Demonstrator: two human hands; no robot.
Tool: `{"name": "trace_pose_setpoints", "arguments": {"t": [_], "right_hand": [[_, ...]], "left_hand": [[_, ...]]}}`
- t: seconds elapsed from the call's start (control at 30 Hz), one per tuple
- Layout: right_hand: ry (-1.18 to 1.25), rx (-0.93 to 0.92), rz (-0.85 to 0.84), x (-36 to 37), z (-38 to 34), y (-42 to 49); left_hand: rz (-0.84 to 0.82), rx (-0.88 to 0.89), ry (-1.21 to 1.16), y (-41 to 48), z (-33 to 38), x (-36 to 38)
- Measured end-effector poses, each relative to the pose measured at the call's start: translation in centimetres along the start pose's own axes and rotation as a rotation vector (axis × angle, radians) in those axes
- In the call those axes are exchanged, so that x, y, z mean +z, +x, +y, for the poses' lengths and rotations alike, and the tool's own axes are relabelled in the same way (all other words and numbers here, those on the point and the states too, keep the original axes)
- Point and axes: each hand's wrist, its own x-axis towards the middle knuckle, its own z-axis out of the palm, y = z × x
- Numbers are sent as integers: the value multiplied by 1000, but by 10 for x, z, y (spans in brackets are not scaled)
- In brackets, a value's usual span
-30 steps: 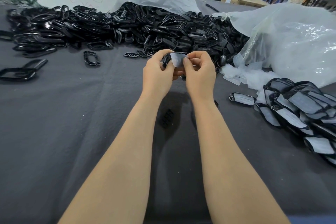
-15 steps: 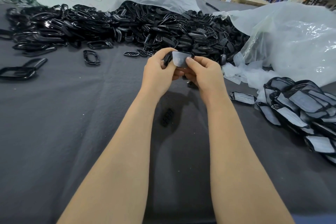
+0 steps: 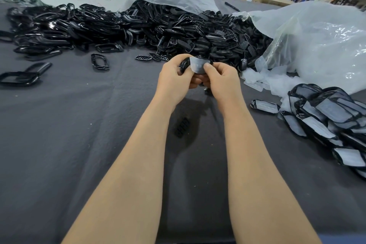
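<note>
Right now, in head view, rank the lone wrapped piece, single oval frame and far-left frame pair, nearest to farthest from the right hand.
1. lone wrapped piece, right of the right hand.
2. single oval frame, leftward.
3. far-left frame pair, left edge.

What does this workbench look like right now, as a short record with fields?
Left hand: grips a black part
Right hand: pinches the white film lying on that part
Far side: heap of loose black parts
Right side: stack of film-covered parts
Bag: clear plastic, behind that stack
Surface: dark grey cloth
</note>
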Motion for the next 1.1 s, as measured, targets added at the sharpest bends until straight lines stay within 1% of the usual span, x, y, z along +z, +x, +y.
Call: {"name": "trace_pose_setpoints", "arguments": {"t": [0.1, 0.33, 0.37, 0.47, 0.6, 0.67, 0.93, 1.1], "right_hand": [[8, -4, 16, 4, 1, 0], [-58, -30, 5, -1, 2, 1], [-52, -27, 3, -1, 2, 1], [-24, -15, -4, -1, 2, 0], [161, 76, 9, 0, 0, -1], [214, 98, 13, 1, -1, -1], [96, 51, 93, 7, -2, -1], [192, 75, 50, 7, -3, -3]], "left_hand": [[-1, -3, -16, -1, 1, 0], [47, -58, -58, -2, 3, 3], [43, -48, -35, -2, 2, 4], [16, -14, 56, -1, -1, 2], [7, -8, 40, 0, 0, 1], [-7, -5, 25, -1, 1, 1], [-33, -34, -14, -1, 1, 3], [16, -43, -45, 0, 1, 0]]}}
